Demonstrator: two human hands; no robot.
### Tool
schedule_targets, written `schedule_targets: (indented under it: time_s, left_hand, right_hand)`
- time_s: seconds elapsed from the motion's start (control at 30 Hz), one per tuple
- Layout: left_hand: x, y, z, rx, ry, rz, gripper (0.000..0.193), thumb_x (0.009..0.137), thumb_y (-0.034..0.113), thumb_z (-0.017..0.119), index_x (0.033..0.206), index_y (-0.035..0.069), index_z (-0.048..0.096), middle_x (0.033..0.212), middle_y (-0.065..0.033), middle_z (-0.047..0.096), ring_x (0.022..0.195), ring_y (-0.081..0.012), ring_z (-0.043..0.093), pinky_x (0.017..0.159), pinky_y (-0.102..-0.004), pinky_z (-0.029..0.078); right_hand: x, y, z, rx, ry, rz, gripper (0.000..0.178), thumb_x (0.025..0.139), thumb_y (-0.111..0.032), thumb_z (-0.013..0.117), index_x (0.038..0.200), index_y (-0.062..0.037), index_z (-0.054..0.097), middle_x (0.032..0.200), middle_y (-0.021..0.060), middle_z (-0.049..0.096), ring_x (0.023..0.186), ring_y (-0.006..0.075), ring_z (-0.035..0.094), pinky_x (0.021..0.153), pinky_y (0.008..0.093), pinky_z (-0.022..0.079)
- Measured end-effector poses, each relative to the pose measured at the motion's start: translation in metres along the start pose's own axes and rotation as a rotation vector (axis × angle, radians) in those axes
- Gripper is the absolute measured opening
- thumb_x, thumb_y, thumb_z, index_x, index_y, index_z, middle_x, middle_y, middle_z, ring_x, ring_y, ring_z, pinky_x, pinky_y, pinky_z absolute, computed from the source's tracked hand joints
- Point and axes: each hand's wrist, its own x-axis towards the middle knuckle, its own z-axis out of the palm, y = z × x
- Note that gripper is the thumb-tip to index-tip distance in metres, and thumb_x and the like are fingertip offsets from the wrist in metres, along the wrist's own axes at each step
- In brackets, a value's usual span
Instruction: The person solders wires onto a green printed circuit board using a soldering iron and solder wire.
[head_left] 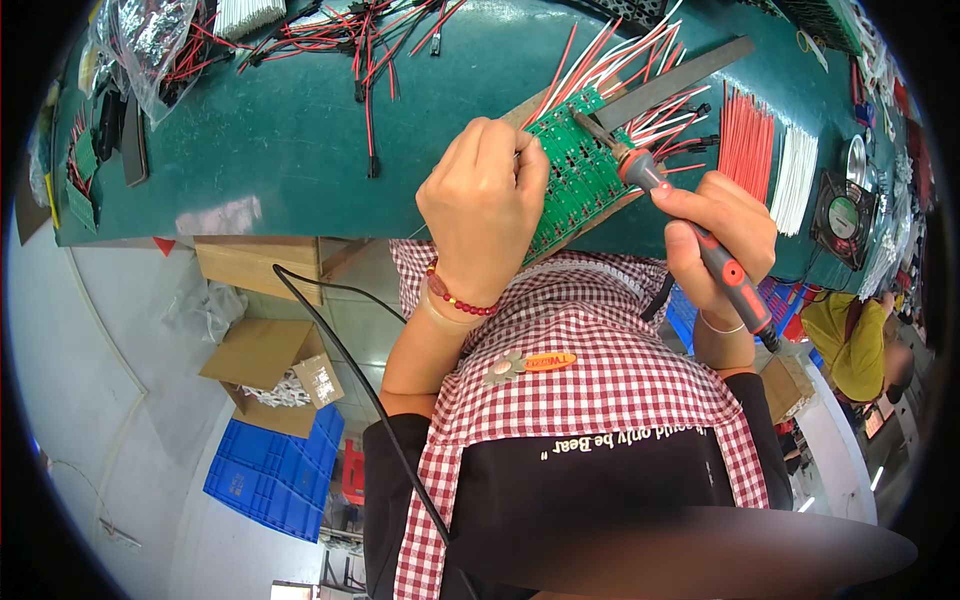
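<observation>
My right hand (728,225) is wrapped round the grey and red handle of a soldering iron (641,172). The iron's tip points up and left, onto a green circuit board panel (572,178) with rows of small parts. My left hand (482,185) is closed in a pinch over the panel's left side. A thin strand that looks like solder wire shows beside its wrist; the fingertips hide the rest. Red and white wires (620,60) fan out from the panel's far edge. Across them lies a flat grey metal strip (685,80), its near end at the panel.
Bundles of red wires (745,140) and white wires (795,178) lie at the right, beside a black fan (843,218). Connector leads (368,60) and a plastic bag (150,50) are at far left. A black cable (345,352) hangs past my left arm. Boxes stand below.
</observation>
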Motion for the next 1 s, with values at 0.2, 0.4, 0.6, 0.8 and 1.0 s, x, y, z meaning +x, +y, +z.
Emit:
schedule_targets:
  time_s: [0.2, 0.4, 0.6, 0.8, 1.0]
  left_hand:
    - [0.001, 0.001, 0.004, 0.003, 0.003, -0.003, 0.015, 0.072, 0.001, 0.066, 0.071, 0.006, 0.052, 0.066, -0.0059, 0.055, 0.056, -0.0231, 0.056, 0.047, -0.0341, 0.043]
    - [0.001, 0.003, 0.005, 0.018, -0.009, 0.021, 0.015, 0.072, 0.002, 0.066, 0.070, 0.006, 0.052, 0.066, -0.0059, 0.054, 0.056, -0.0233, 0.057, 0.047, -0.0343, 0.044]
    - [0.000, 0.005, 0.005, 0.037, -0.020, 0.029, 0.015, 0.072, 0.002, 0.067, 0.071, 0.007, 0.053, 0.066, -0.0058, 0.055, 0.056, -0.0233, 0.057, 0.048, -0.0341, 0.045]
    - [-0.002, 0.004, 0.005, 0.058, -0.033, 0.039, 0.014, 0.074, 0.005, 0.069, 0.073, 0.007, 0.055, 0.070, -0.0053, 0.055, 0.057, -0.0228, 0.058, 0.049, -0.0342, 0.046]
    - [0.008, 0.013, -0.007, -0.050, 0.005, -0.005, 0.010, 0.077, 0.003, 0.068, 0.079, 0.004, 0.058, 0.081, -0.0087, 0.052, 0.060, -0.0249, 0.058, 0.053, -0.0344, 0.047]
  right_hand:
    - [0.006, -0.003, -0.003, -0.005, -0.036, 0.009, 0.029, 0.062, 0.000, 0.065, 0.091, 0.0002, 0.068, 0.059, 0.0064, 0.054, 0.050, 0.0209, 0.051, 0.049, 0.0316, 0.041]
    - [0.010, -0.006, -0.004, -0.040, -0.045, -0.005, 0.030, 0.059, 0.000, 0.064, 0.089, -0.0008, 0.069, 0.059, 0.0069, 0.055, 0.051, 0.0222, 0.054, 0.050, 0.0319, 0.042]
    - [0.007, -0.011, -0.005, -0.052, -0.049, 0.004, 0.030, 0.057, 0.001, 0.063, 0.087, -0.0014, 0.068, 0.057, 0.0059, 0.052, 0.048, 0.0209, 0.049, 0.048, 0.0319, 0.039]
    - [0.000, -0.010, -0.011, -0.021, 0.001, 0.028, 0.027, 0.062, -0.003, 0.064, 0.089, -0.0001, 0.069, 0.057, 0.0062, 0.052, 0.046, 0.0183, 0.045, 0.046, 0.0307, 0.035]
    - [0.006, 0.020, -0.048, 0.095, 0.419, 0.297, 0.022, 0.084, -0.017, 0.063, 0.093, 0.0030, 0.067, 0.078, 0.0034, 0.064, 0.064, 0.0074, 0.047, 0.061, 0.0231, 0.035]
